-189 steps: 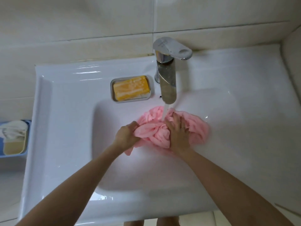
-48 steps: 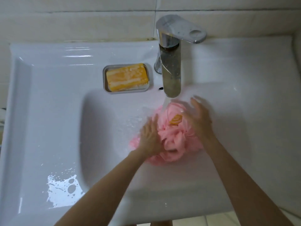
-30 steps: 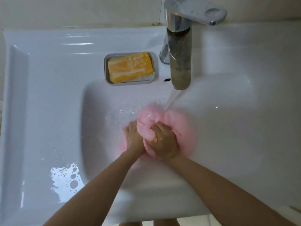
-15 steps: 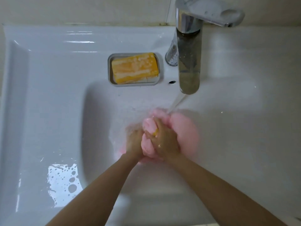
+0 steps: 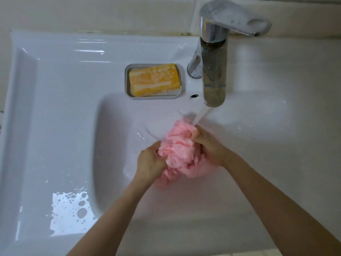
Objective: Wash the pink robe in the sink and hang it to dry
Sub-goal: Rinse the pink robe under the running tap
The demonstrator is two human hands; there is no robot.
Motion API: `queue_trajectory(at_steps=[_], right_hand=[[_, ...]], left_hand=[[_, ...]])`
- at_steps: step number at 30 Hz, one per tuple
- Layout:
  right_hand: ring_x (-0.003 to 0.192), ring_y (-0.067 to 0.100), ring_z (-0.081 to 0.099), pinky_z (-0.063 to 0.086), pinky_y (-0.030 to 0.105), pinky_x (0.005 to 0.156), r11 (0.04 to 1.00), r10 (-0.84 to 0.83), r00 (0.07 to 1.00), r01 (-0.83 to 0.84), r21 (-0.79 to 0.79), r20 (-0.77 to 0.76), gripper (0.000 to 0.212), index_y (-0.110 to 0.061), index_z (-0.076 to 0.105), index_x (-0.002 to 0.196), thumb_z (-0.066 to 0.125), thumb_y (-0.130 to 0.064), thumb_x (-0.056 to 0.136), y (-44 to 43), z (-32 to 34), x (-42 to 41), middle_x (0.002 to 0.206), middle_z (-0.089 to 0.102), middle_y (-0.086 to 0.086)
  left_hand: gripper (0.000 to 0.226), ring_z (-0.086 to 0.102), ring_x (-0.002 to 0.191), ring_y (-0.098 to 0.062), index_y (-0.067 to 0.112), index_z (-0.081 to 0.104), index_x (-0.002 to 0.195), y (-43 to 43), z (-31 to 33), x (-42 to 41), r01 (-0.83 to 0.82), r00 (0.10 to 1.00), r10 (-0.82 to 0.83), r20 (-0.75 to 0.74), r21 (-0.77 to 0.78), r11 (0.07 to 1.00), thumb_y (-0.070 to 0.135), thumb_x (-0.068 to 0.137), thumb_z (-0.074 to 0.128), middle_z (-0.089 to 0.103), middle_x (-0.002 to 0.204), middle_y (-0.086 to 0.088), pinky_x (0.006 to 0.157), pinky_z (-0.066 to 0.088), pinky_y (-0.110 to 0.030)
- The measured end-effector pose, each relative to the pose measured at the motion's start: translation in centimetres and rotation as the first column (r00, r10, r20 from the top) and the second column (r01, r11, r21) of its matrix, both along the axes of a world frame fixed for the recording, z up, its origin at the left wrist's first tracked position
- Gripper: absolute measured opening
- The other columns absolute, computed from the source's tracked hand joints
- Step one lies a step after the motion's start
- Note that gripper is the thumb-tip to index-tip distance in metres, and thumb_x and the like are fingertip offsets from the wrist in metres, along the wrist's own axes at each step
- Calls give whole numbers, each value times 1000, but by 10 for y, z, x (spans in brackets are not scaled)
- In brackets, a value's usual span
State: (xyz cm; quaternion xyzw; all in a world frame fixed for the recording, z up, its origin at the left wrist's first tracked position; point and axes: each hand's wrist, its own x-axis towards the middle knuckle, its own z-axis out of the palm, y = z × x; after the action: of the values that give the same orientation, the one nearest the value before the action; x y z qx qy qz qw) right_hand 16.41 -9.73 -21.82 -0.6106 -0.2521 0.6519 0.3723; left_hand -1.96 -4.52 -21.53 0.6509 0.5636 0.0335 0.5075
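The pink robe (image 5: 180,150) is a wet, bunched wad in the basin of the white sink (image 5: 60,111), just below the running stream from the chrome tap (image 5: 214,71). My left hand (image 5: 150,163) grips its left side. My right hand (image 5: 210,145) grips its right side, fingers curled into the cloth near the water. The lower part of the robe is hidden behind my hands.
An orange soap bar (image 5: 154,79) lies in a grey dish (image 5: 127,84) on the sink ledge left of the tap. A patch of water drops (image 5: 70,211) glints on the left rim. A tiled wall (image 5: 101,13) rises behind.
My hands have drawn apart from a tight clasp over the robe to holding it at each side. The robe is looser and more spread out. The view has shifted slightly.
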Motion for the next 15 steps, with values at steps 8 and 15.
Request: queue_trajectory(at_steps=[8, 15], right_hand=[[61, 6, 67, 52, 18, 58, 987, -156, 942, 162, -2, -296, 50, -14, 77, 62, 94, -40, 22, -44, 22, -16, 65, 71, -2], [85, 21, 67, 55, 42, 77, 951, -172, 783, 291, -107, 597, 79, -18, 64, 114, 88, -51, 47, -45, -12, 21, 99, 69, 5]], left_hand=[[21, 48, 57, -16, 12, 54, 78, 2, 77, 45, 166, 937, -222, 269, 213, 963, 27, 64, 58, 54, 61, 1, 57, 46, -33], [111, 11, 145, -30, 22, 10, 146, 5, 7, 25, 498, 865, -480, -149, 130, 857, 65, 64, 71, 21, 152, -3, 115, 4, -57]])
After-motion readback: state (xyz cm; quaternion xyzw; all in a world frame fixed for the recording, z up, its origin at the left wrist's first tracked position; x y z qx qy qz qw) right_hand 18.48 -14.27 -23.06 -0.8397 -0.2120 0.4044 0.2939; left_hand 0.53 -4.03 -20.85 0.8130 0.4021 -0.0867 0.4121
